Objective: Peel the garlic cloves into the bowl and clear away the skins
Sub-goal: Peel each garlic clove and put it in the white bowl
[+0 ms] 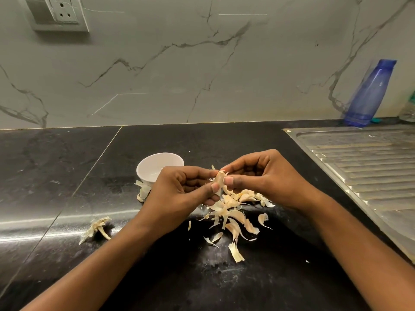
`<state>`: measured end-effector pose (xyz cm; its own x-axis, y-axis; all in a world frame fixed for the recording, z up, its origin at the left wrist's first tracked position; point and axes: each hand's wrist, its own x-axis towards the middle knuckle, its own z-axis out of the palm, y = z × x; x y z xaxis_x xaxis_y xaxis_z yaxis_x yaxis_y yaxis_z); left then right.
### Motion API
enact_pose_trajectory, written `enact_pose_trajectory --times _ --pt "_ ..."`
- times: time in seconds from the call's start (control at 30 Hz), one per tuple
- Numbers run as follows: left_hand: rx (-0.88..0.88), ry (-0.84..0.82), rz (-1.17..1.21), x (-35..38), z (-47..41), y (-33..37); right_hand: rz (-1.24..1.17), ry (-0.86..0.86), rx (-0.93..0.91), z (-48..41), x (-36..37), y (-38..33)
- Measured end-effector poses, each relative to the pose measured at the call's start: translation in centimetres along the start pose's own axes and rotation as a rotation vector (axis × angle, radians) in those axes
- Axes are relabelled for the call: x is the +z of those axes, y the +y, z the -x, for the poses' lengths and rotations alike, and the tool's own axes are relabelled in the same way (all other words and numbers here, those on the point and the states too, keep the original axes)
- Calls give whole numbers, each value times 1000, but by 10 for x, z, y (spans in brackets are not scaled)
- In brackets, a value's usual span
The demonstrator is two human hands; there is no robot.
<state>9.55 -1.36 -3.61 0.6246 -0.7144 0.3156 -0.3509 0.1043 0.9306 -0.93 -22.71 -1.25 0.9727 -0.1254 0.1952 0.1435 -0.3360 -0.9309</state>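
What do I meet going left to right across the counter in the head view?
Spent garlic stalk → white bowl → garlic clove → right hand → blue bottle. The left hand, skins pile and drainboard overlap these, so they are left out.

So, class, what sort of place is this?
Most likely a home kitchen: a black stone counter, a steel sink drainboard beside it, and garlic being peeled next to a white bowl.

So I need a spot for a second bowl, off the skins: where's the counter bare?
Bare counter lies left of the white bowl, back to the wall, and between the right hand and the drainboard. Crowded: skins under the garlic clove it pinches with the left hand; a stem scrap front left.
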Motion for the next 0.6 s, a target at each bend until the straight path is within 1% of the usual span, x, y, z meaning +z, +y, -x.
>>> enact_pose_trajectory --times 0.33,0.47,0.6 --pt "-178 46 238 -2 -1 5 -13 39 9 -2 9 2" --pt "-189 56 225 -2 -1 5 26 63 10 -1 12 2" --pt "-155 67 157 0 0 4 43 74 8 -1 17 3"
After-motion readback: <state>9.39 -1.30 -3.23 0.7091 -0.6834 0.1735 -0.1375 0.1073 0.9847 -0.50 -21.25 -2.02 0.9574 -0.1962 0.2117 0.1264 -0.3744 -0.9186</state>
